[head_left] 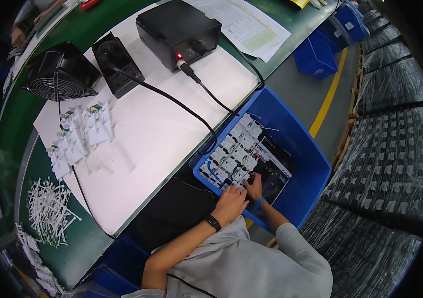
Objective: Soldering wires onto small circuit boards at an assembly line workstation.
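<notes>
Blue-banded right hand (254, 186), left hand (230, 203) nearly meet inside blue bin (307, 174), right of centre; grip unclear. White parts (236, 161) just beyond, packed tight: careless push could topple rows. Farther, looping black cable (192, 113) could snag parts.

Left hand (229, 204) beside right hand (254, 187) — fingers (256, 177) bent.
</notes>
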Demonstrator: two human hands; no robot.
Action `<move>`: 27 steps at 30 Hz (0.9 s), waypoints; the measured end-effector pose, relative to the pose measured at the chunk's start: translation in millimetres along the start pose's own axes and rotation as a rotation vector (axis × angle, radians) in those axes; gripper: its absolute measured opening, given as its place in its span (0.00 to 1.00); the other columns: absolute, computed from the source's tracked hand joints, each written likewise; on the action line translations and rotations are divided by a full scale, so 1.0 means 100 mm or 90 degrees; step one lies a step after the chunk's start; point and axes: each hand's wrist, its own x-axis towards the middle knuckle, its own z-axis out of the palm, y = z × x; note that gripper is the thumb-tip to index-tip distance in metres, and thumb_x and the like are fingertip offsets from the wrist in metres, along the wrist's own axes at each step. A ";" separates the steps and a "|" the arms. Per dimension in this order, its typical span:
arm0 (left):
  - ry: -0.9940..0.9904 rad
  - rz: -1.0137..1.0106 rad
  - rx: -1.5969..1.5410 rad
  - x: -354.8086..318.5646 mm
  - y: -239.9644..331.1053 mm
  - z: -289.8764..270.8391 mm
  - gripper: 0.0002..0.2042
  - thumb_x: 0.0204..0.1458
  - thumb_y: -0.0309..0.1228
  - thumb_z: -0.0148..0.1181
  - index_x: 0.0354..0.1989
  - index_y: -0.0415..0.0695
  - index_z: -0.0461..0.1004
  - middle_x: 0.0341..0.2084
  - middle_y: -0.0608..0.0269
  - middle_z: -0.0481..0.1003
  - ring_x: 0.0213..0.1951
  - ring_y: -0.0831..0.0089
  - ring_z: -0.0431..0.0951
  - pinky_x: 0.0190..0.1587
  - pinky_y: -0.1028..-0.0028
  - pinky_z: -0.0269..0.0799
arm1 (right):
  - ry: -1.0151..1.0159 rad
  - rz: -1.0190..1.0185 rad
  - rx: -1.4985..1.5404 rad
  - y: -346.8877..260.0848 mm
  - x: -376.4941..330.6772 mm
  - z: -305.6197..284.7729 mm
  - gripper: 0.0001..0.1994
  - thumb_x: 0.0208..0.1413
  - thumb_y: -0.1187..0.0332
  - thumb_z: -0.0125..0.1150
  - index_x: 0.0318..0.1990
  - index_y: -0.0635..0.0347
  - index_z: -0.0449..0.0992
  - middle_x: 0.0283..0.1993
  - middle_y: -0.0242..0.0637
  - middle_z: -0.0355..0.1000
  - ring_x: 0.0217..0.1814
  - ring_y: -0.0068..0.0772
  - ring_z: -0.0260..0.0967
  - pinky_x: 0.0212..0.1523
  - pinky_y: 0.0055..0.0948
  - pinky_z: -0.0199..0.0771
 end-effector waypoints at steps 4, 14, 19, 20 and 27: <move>-0.016 -0.003 0.015 0.01 0.00 -0.01 0.16 0.57 0.40 0.61 0.47 0.41 0.74 0.35 0.54 0.75 0.42 0.58 0.74 0.51 0.61 0.67 | -0.056 0.076 -0.021 -0.04 -0.02 0.09 0.27 0.48 0.61 0.74 0.51 0.62 0.67 0.46 0.52 0.71 0.46 0.53 0.73 0.46 0.45 0.74; -0.040 -0.013 -0.013 0.06 0.00 -0.05 0.17 0.57 0.39 0.62 0.48 0.40 0.74 0.35 0.54 0.75 0.42 0.57 0.74 0.50 0.61 0.68 | -0.086 0.206 0.036 0.10 0.16 0.22 0.28 0.47 0.60 0.77 0.46 0.62 0.65 0.29 0.49 0.76 0.27 0.44 0.78 0.31 0.42 0.77; -0.026 -0.011 -0.015 0.05 -0.01 -0.04 0.17 0.57 0.39 0.61 0.48 0.40 0.74 0.36 0.54 0.75 0.43 0.58 0.74 0.51 0.62 0.68 | -0.044 0.338 0.094 0.12 0.24 0.35 0.26 0.48 0.64 0.77 0.46 0.63 0.65 0.28 0.42 0.76 0.24 0.33 0.75 0.26 0.35 0.76; -0.028 -0.011 -0.014 0.05 -0.01 -0.05 0.17 0.57 0.39 0.61 0.48 0.40 0.74 0.36 0.54 0.75 0.43 0.58 0.74 0.51 0.62 0.68 | -0.048 0.387 0.122 0.05 0.24 0.33 0.24 0.48 0.66 0.76 0.46 0.63 0.66 0.28 0.40 0.76 0.24 0.31 0.75 0.26 0.34 0.76; -0.058 -0.010 -0.019 0.08 0.03 -0.09 0.17 0.57 0.40 0.61 0.47 0.40 0.75 0.36 0.55 0.75 0.45 0.58 0.74 0.56 0.61 0.66 | 0.056 0.242 0.297 0.15 0.03 0.09 0.18 0.53 0.70 0.68 0.48 0.65 0.69 0.27 0.37 0.74 0.28 0.29 0.73 0.32 0.31 0.76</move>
